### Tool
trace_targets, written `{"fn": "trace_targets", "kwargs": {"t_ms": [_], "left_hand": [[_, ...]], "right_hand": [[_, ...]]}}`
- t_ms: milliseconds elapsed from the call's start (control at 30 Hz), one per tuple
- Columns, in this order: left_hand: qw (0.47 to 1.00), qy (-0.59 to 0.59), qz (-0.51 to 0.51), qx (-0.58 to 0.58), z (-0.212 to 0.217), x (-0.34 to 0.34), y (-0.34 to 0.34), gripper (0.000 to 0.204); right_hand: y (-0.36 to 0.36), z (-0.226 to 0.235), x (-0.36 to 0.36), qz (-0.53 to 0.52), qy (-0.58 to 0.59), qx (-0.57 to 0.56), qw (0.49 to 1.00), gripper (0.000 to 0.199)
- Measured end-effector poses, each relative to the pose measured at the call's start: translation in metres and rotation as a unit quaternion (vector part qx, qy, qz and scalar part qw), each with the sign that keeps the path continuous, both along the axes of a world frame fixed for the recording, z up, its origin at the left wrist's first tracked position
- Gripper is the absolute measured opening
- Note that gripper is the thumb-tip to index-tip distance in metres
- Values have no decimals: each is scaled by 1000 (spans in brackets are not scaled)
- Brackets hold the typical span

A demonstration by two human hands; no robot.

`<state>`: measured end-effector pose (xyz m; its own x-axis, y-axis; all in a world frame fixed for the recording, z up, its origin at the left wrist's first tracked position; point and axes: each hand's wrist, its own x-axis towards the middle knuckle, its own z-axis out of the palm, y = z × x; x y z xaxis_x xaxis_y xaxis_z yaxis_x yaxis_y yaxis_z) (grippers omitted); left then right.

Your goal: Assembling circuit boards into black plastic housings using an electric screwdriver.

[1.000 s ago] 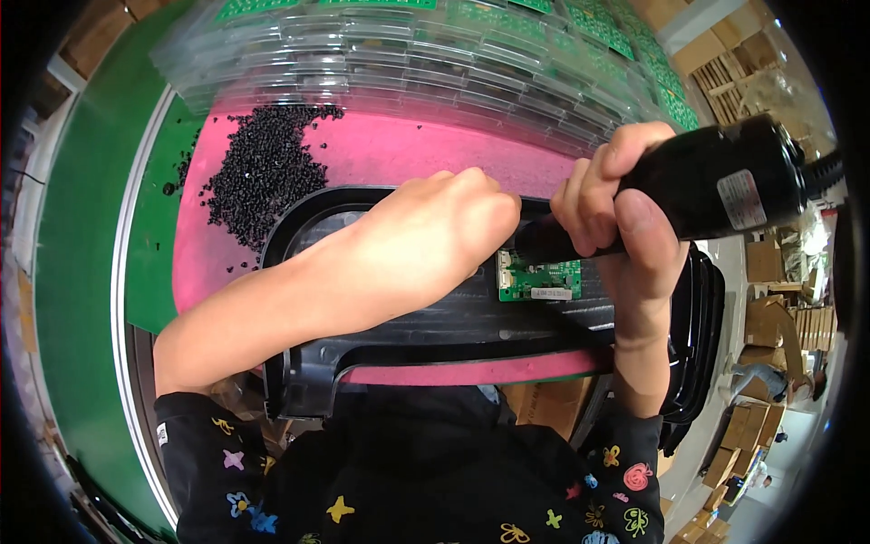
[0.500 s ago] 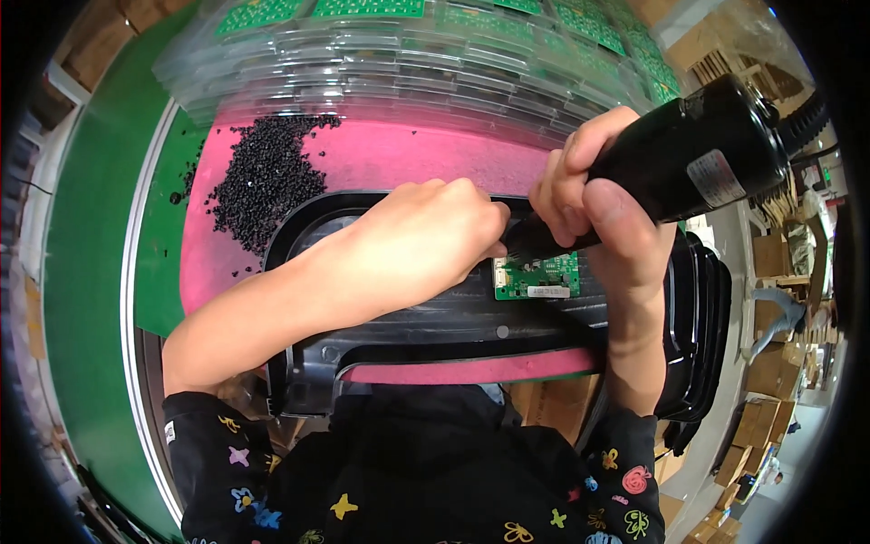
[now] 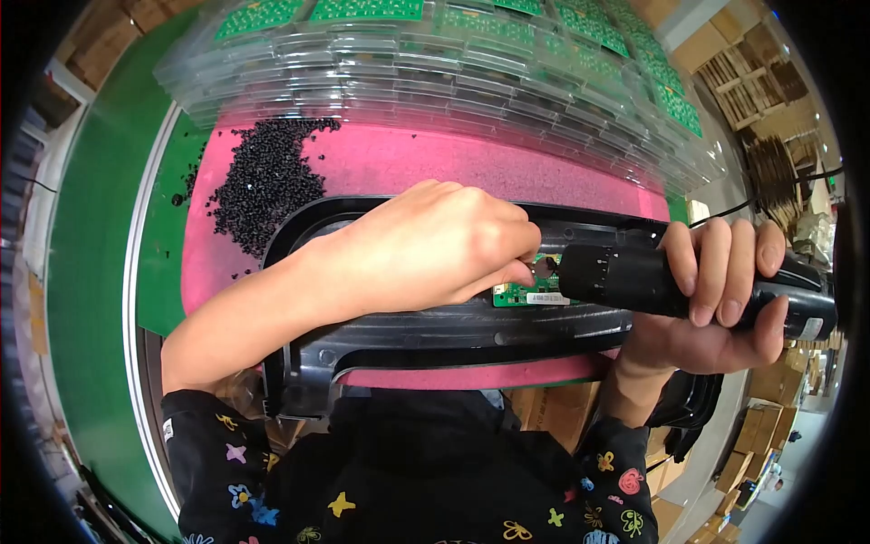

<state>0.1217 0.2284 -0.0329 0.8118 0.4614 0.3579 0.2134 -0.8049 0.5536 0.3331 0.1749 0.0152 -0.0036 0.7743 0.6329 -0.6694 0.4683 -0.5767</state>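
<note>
Right grip [image 3: 711, 281] wrapped around black cylindrical powered screwdriver [image 3: 634, 281]. Left grip [image 3: 471, 240] curled beside its tip; closure, contents: cannot tell. Green circuit board [image 3: 519, 296] below, inside black plastic tray [image 3: 417, 334].

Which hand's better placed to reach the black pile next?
Probably the left hand: it's nearer the pile of small black pieces. The right hand is farther off and wrapped around the black handheld tool.
</note>
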Motion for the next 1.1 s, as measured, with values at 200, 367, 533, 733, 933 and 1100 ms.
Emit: {"fn": "trace_targets", "kwargs": {"t_ms": [200,367,533,733,933,1100], "left_hand": [[993,-57,-81,-68,-7,-1,2,20],[995,-37,-89,-37,-1,-2,2,19],[996,-32,68,37,-1,-3,3,17],[994,9,102,39,-1,-3,2,25],[995,-15,83,46,-4,-1,-3,24],[990,48,81,104,-7,-9,-8,17]], "right_hand": [[-7,0,-3,16,8,-1,1000,21],[-5,2,-4,31,-88,-43,995,26],[-10,-6,-18,-20,-212,-116,970,32],[-10,-13,-27,-4,-202,-116,972,34],[-11,-9,-29,92,-184,-108,973,30],[-14,-12,-46,15,-273,-136,952,39]]}}
